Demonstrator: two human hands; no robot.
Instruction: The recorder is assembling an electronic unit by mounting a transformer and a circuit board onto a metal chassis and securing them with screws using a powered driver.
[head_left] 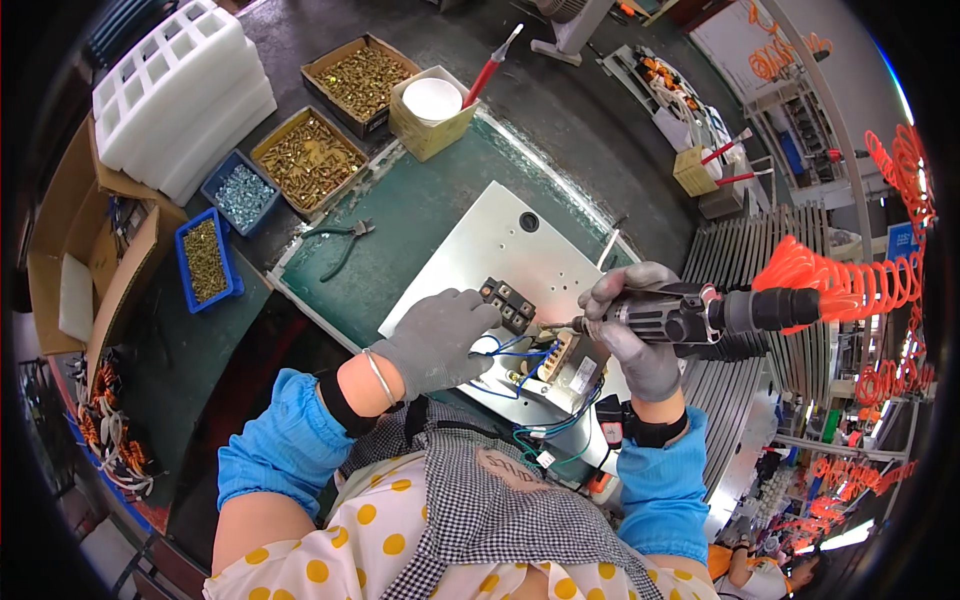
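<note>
My left hand [440, 338], in a grey glove, rests over a silver metal panel [470, 235], its fingers bent against the left side of a black terminal block [508, 305]. Its thumb is near blue wires [530, 348]. In my right hand [640, 350], also gloved, is a black-and-grey power screwdriver [668, 316] lying sideways. The tool's bit points left, close to the block's lower right. Just below the bit, a component with brass terminals [557, 357] sits on the panel next to a metal-cased part [578, 380].
Cutting pliers [345, 245] lie on the green bench [415, 200]. Farther left stand bins of brass fittings [312, 160] and small screws [205, 262], white foam [180, 100] and a cardboard box [140, 255]. A glue-brush tub [435, 105] stands behind; orange coiled hose [850, 285] hangs at right.
</note>
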